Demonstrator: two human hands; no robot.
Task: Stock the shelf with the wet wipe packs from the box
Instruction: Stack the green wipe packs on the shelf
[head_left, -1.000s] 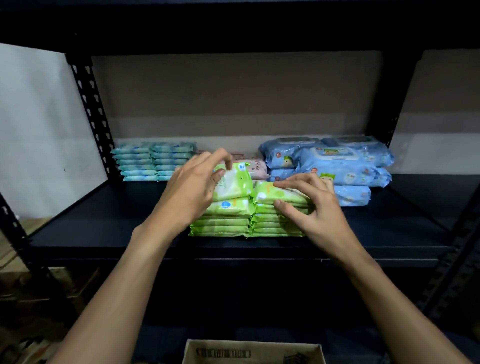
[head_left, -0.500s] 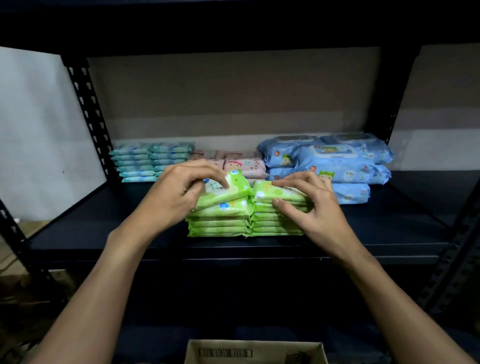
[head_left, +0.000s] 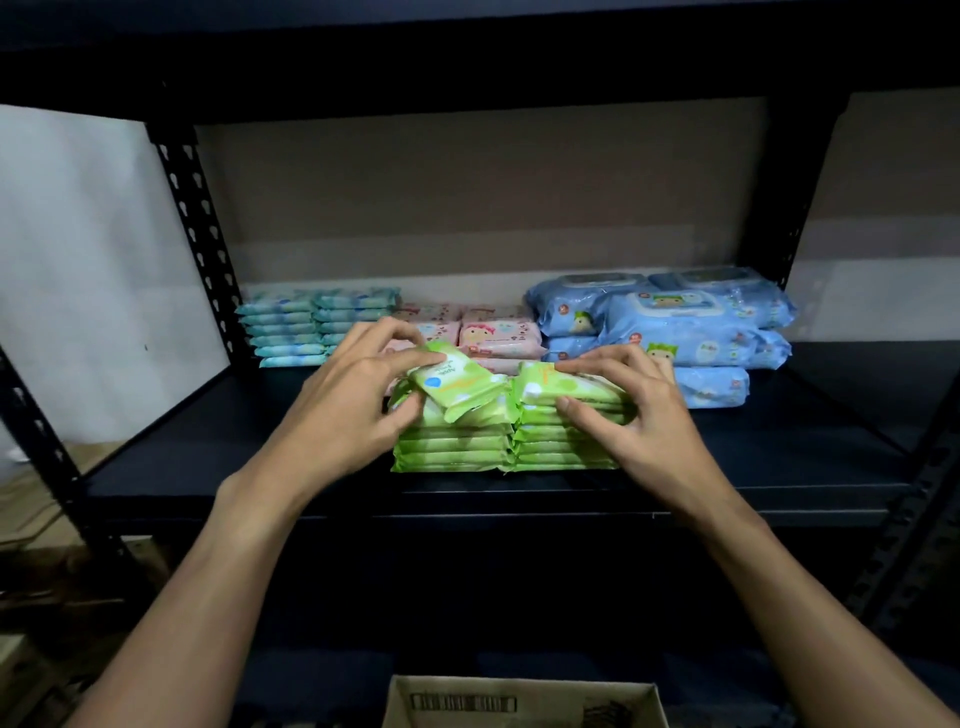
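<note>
The head camera looked forward and down at a dark metal shelf (head_left: 218, 457) in a dim room, with two bare forearms reaching in from the bottom corners.

At the front middle of the shelf stood two stacks of green wet wipe packs, side by side and touching. The left stack (head_left: 452, 441) carried a loose top pack (head_left: 457, 387) that lay tilted and skewed across it, not squared with the packs beneath. The left hand (head_left: 353, 405) grasped this top pack, with fingertips (head_left: 434, 358) pressed along its far edge and the thumb against its near left corner. The right hand (head_left: 644, 410) rested on the right stack (head_left: 566, 441), its index finger laid along the top pack's far edge and its thumb pressed on the front of the stack; the fingers were curled over the packs, steadying rather than lifting them.

Behind the green stacks, along the back of the shelf, sat other stock. At the far left were two stacks of thin teal packs (head_left: 317, 327). In the middle lay pink packs (head_left: 498, 335) printed with a cartoon face. At the right were large blue packs (head_left: 675, 332) piled in several layers, just behind the right hand.

At the bottom edge of the picture, below the shelf, showed the open top of a cardboard box (head_left: 524, 704) with a barcode label on its inner wall. Its contents could not be seen.
</note>
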